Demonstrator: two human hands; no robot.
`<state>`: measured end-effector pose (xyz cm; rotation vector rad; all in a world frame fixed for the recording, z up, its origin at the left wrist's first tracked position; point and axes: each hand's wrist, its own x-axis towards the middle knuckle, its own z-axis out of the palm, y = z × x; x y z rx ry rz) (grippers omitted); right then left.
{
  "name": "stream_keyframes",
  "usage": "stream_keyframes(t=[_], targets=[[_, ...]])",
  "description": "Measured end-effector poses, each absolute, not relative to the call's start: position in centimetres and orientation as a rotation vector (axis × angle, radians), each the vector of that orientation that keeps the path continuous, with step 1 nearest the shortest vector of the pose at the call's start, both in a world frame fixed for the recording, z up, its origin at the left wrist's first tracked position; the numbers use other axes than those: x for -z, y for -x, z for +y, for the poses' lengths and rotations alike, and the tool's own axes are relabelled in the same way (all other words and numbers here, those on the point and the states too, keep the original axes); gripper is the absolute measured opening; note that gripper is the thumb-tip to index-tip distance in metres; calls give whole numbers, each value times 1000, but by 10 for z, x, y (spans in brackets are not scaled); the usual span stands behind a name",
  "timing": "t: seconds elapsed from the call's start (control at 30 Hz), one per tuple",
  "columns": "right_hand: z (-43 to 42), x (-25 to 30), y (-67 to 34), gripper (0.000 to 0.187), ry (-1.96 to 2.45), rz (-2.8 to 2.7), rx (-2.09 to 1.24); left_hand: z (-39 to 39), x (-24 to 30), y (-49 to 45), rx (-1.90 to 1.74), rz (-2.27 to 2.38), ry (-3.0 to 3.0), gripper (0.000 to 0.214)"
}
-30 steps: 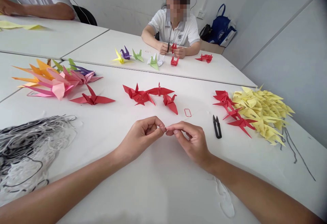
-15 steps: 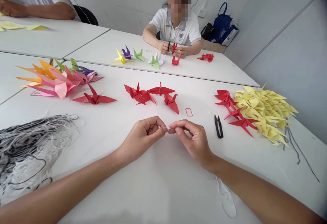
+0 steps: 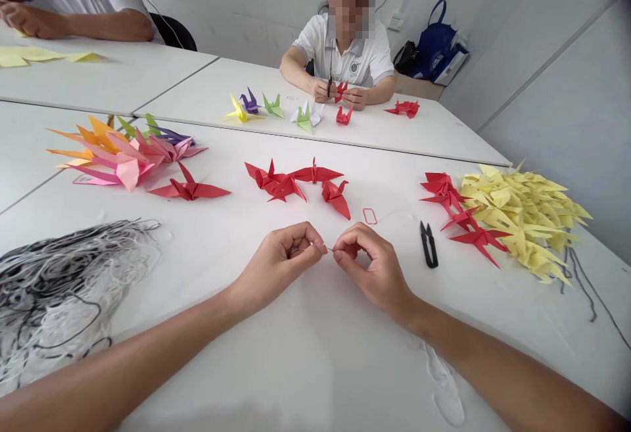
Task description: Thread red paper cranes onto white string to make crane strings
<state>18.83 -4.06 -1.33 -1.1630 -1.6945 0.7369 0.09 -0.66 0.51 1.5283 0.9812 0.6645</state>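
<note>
Both hands meet above the white table, fingertips nearly touching. My left hand (image 3: 283, 258) pinches thumb against forefinger on a thin strand that looks like thread (image 3: 329, 250). The strand's other end is in the pinch of my right hand (image 3: 369, 258); whether a needle is part of it is too fine to tell. Just beyond the fingers lies a group of red paper cranes (image 3: 280, 183). A red rectangular outline (image 3: 369, 216) is nearest my right hand. Black thread snips (image 3: 428, 245) rest to its right. Loose white thread (image 3: 446, 392) trails on the table below my right forearm.
Tangled black and white cords (image 3: 69, 281) cover the left. Behind them sit pink and orange cranes (image 3: 128, 156) and a single red crane (image 3: 190, 190). Red cranes (image 3: 463, 218) adjoin a yellow crane pile (image 3: 527, 208) at right. Across the table, a co-worker (image 3: 352, 50) handles a red crane.
My fingertips have moved slightly apart, and a short bit of the thin strand now shows between them. The whole view has shifted a little, so the scene sits farther right.
</note>
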Motion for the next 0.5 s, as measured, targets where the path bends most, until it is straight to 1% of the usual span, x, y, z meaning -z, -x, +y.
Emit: stream_keyframes(t=[0.5], targets=[[-41, 13, -188, 10, 1162, -1674, -771, -6, -2, 0, -649, 971, -1567, 20]])
